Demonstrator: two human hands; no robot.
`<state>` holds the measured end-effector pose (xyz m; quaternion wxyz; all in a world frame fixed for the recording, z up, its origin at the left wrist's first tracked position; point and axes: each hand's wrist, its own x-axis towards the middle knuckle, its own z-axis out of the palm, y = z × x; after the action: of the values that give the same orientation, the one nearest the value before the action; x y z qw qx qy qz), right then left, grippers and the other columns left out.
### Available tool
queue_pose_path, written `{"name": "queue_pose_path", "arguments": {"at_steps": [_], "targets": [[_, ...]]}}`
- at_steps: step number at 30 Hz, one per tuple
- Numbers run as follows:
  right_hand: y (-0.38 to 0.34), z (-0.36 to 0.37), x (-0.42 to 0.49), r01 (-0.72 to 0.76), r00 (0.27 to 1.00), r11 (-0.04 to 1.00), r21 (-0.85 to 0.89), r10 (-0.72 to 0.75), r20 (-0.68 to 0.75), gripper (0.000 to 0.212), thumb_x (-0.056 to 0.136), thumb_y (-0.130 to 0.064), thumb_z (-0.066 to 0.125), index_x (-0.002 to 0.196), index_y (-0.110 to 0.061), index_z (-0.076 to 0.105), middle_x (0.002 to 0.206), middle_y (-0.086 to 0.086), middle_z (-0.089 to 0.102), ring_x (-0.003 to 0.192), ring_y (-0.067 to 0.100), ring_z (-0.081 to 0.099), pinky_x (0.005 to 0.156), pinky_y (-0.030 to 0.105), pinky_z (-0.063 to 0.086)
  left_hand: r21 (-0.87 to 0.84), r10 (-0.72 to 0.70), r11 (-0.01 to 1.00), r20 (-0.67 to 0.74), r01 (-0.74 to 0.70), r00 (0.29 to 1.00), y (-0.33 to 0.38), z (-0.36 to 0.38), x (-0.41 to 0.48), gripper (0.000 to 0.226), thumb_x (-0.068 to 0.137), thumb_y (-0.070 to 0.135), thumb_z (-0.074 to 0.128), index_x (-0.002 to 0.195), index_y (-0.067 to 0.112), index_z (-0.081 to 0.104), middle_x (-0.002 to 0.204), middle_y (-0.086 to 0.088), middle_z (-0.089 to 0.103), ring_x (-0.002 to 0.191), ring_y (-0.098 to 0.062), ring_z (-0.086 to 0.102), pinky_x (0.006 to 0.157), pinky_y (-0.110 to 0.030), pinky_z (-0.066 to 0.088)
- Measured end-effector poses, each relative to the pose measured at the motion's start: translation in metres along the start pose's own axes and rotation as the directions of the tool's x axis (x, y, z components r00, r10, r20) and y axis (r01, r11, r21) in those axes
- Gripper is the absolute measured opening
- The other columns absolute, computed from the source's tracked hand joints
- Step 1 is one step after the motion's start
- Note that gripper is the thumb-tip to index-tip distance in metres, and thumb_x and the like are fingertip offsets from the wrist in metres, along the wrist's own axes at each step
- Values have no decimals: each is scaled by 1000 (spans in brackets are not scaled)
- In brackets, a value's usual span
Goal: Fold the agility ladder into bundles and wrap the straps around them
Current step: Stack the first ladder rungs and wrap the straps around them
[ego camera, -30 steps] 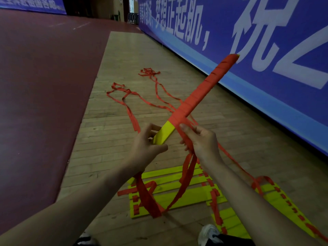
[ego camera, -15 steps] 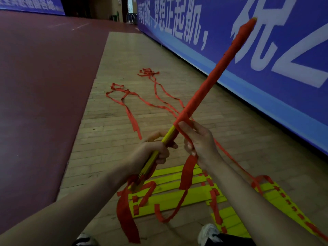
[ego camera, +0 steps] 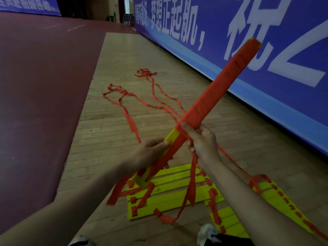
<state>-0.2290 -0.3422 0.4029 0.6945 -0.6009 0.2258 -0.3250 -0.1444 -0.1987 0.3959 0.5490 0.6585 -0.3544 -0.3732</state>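
Before a blue banner [ego camera: 230,29] printed with large white Chinese characters, the left hand [ego camera: 150,153] grips the yellow lower end of a tilted ladder bundle [ego camera: 218,86] while the right hand [ego camera: 200,141] pinches its red strap [ego camera: 192,176], above unfolded yellow rungs [ego camera: 170,199] on the wooden floor [ego camera: 110,135].

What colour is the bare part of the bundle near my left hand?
Yellow, on the bundle in the head view.

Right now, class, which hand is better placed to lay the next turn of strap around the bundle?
The right hand: it pinches the red strap at the wrapped edge, while the left hand steadies the bundle.
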Motion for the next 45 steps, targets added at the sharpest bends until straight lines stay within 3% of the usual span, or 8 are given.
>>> {"name": "queue_pose_path", "arguments": {"at_steps": [6,9,13,21,29,33,38,45], "targets": [[1,-2,5,11,995,1000,-2,-11,-101,13,83,-29,74,82,-20,64,52,1,48,36,4,38,33,17,28,629,279,769,-172,-113,945,-18,4,3,67,82,44,71,137,23,39,119,-5,56,99,-24,59,79,-30,46],[2,-1,7,-7,989,999,42,13,-145,18,83,-29,74,77,-18,61,48,-2,47,36,4,38,35,16,30,879,504,449,-98,-163,858,-27,5,5,82,81,29,72,145,29,20,128,0,39,96,-30,59,67,-38,52],[4,-3,9,-11,992,1000,14,12,-122,21,86,-29,70,74,-16,59,48,-2,48,35,3,39,35,16,30,913,603,359,-66,-196,795,-29,3,4,73,81,15,64,141,35,26,120,2,33,77,-30,61,49,-42,53],[12,-2,7,24,999,991,-132,-17,51,16,91,-18,65,94,-6,56,53,-1,55,37,5,47,39,18,41,818,481,562,-205,-120,852,-28,1,1,82,85,10,60,149,43,19,130,1,39,91,-24,57,68,-41,53],[9,-5,4,11,994,989,-150,6,109,15,88,-13,67,75,-14,60,56,-6,64,42,3,51,45,17,41,724,453,677,-270,-131,850,-28,-2,6,75,85,3,59,144,41,33,119,0,41,84,-12,49,74,-26,48],[6,-5,4,-20,997,991,-135,29,65,18,87,-24,69,74,-15,61,52,-6,53,40,5,41,41,19,35,488,431,835,-292,-255,854,-22,4,8,66,79,0,60,136,31,47,103,8,47,79,4,44,71,-4,34],[5,-4,4,-72,995,994,-84,78,65,25,86,-32,69,86,-10,59,47,-3,39,32,7,30,32,20,24,26,256,966,-269,-259,929,-12,8,1,58,83,-8,55,129,27,56,99,-8,58,62,-9,48,58,-22,42],[2,-7,5,-126,984,992,32,120,130,29,73,-35,73,93,-14,68,43,-2,36,28,7,26,30,16,20,-253,202,942,-94,-219,975,-3,7,-3,53,75,-3,59,126,13,56,102,-15,65,70,-23,62,66,-29,54]]}}
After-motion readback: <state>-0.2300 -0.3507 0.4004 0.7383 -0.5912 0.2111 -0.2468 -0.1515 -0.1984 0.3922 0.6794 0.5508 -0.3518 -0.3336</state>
